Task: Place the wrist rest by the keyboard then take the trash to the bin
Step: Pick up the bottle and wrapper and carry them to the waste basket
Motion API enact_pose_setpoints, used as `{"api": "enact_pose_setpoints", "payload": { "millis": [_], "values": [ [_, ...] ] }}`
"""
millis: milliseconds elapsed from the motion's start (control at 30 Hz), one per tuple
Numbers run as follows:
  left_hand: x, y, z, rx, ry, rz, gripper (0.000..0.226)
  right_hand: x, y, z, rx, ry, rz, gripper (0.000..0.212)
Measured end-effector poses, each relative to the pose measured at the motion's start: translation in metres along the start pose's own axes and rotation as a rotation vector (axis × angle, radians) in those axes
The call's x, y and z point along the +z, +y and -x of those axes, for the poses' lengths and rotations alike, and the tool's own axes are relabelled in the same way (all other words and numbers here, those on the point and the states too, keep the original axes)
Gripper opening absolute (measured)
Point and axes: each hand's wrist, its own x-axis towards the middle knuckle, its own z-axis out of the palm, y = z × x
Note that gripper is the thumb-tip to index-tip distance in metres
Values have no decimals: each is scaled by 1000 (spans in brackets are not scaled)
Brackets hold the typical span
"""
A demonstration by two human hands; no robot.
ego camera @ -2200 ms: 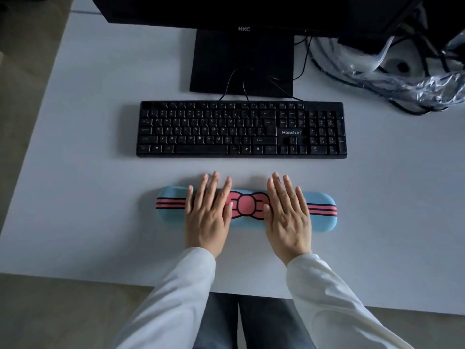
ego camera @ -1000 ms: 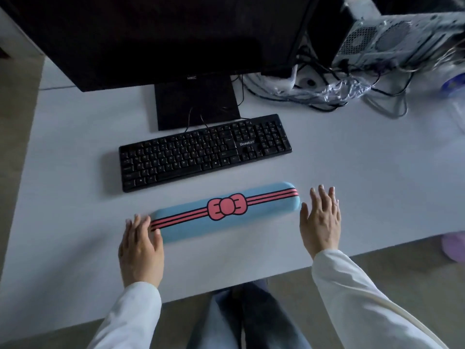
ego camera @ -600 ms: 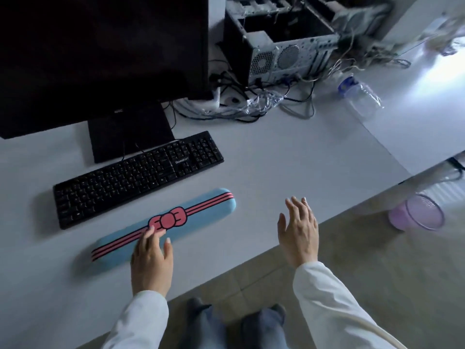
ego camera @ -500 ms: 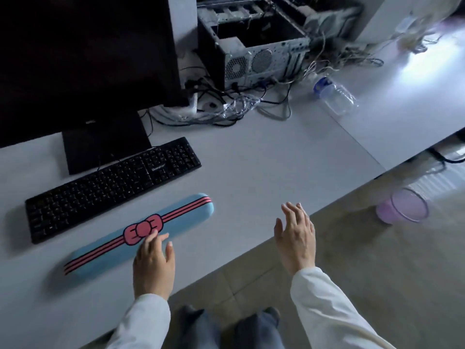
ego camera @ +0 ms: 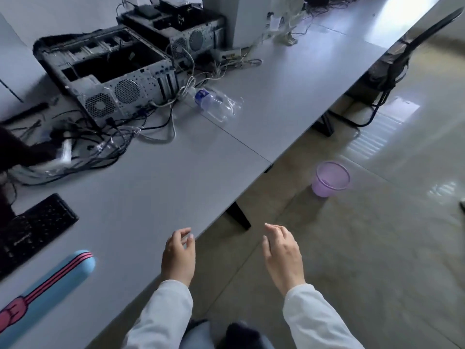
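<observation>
The blue wrist rest (ego camera: 47,290) with pink stripes and a bow lies on the white desk (ego camera: 161,187) at the lower left, just in front of the black keyboard (ego camera: 32,227). A crushed clear plastic bottle (ego camera: 214,103) with a blue label lies further back on the desk beside a computer case. A small purple bin (ego camera: 331,178) stands on the floor to the right of the desk. My left hand (ego camera: 178,258) hovers over the desk's front edge, fingers loosely curled, holding nothing. My right hand (ego camera: 283,253) hangs over the floor, fingers apart and empty.
Two open computer cases (ego camera: 113,79) and a tangle of cables (ego camera: 100,144) fill the back of the desk. A black desk leg (ego camera: 239,217) stands between my hands and the bin. A chair (ego camera: 392,64) sits at the far right.
My view has swung right, away from the keyboard. My left hand has come off the wrist rest and both hands have moved right; the bottle and bin are now nearer the middle.
</observation>
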Motion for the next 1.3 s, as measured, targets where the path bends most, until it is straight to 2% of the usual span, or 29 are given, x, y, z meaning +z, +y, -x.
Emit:
{"api": "enact_pose_setpoints", "payload": {
  "millis": [267,467,733,1067,1300],
  "values": [
    [65,71,-35,79,-121,-24,26,-33,39,-54,136,78,-66,34],
    [105,126,-100,110,-121,1,27,-44,44,-144,149,85,-65,37],
    [121,185,-209,8,-60,53,27,-40,7,-289,113,-2,-68,38],
    [117,203,-289,-181,9,142,31,-6,-28,-387,83,-189,-48,45],
    [131,226,-338,-307,96,286,43,20,-60,-484,-18,-234,-19,57]
  ]
}}
